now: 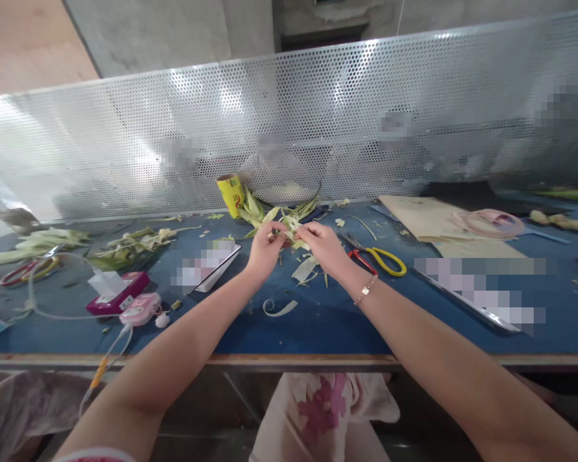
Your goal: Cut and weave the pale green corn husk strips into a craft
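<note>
Over the middle of the blue table, my left hand (pixel 266 249) and my right hand (pixel 324 245) are close together, fingers pinched. Between them is a pale green and white bunch of husk-like leaf strips (pixel 291 221), gripped from both sides. My fingers partly hide it. Just behind lie more green leaf pieces (pixel 253 208) beside a yellow cylindrical tube (pixel 230 194). Below my hands rests a loose pale strip (pixel 306 269), and nearer to me a curled one (pixel 280 308). Scissors with red and yellow handles (pixel 388 262) lie right of my right hand.
A perforated metal panel (pixel 289 122) stands along the table's back. At left are leaf piles (pixel 125 249), other scissors (pixel 29 271), a tissue pack (pixel 120 292) and a pink cabled case (pixel 140 309). Tilted devices (pixel 216 269) flank my arms; brown paper (pixel 428 218) lies right.
</note>
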Motion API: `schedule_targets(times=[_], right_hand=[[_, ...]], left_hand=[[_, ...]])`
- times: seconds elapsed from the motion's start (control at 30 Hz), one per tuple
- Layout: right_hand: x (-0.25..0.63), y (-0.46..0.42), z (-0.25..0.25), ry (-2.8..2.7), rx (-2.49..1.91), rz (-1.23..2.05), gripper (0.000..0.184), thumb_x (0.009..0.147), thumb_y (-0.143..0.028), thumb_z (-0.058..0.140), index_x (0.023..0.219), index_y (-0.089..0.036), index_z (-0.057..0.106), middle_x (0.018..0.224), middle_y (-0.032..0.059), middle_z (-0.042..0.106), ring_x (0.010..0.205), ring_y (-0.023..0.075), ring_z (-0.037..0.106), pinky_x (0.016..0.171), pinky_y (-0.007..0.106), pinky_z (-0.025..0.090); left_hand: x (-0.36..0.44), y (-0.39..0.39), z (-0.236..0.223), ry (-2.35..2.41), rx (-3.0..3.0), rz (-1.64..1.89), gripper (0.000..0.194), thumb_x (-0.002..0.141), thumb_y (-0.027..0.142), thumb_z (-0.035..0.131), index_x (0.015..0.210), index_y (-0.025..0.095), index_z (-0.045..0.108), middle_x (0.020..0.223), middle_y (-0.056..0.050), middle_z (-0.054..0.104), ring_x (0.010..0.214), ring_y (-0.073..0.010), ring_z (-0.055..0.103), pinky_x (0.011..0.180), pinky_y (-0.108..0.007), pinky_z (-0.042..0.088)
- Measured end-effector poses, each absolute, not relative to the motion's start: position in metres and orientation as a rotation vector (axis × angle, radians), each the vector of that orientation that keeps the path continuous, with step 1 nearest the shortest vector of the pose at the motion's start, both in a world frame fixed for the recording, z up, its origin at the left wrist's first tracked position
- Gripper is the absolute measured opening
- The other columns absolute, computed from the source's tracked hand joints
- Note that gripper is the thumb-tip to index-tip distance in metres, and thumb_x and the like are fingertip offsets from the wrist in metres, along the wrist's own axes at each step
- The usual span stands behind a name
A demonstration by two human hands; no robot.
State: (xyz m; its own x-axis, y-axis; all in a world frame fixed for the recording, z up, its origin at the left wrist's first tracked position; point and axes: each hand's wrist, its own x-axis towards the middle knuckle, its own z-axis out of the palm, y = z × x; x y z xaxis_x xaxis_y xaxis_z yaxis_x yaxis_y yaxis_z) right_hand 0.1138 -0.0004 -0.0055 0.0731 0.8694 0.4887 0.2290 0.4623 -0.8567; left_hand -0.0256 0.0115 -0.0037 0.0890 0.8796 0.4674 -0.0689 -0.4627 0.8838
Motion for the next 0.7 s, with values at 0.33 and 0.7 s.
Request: schedule_targets(times=[0.33,0.7], right_hand=[[0.114,0.005,-0.011,-1.408,-0.994,0.772,0.023,0.077,-0.037,0.057,0.062,-0.02,0.063,0.054,-0.0022,0.048,0.051,0.0108,0.038,0.051,0.028,0.026],[0.123,0.0,-0.003,-1.48,-0.98,0.738,0.034,0.08,-0.042,0.056,0.055,-0.021,0.05,0.048,-0.0045,0.037,0.047,0.0097,0.032,0.05,0.028,0.022]], left_hand=[[-0.029,0.017,-0.01,0.763,1.612,1.561,0.006,0.077,0.019,0.06,0.081,0.019,0.064,0.083,-0.002,0.061,0.071,-0.0109,0.063,0.08,-0.033,0.055],[-0.023,0.011,-0.005,0.709,1.444,1.538,0.006,0.072,0.015,0.064,0.076,0.018,0.062,0.074,0.002,0.056,0.067,-0.0093,0.06,0.079,-0.034,0.055]])
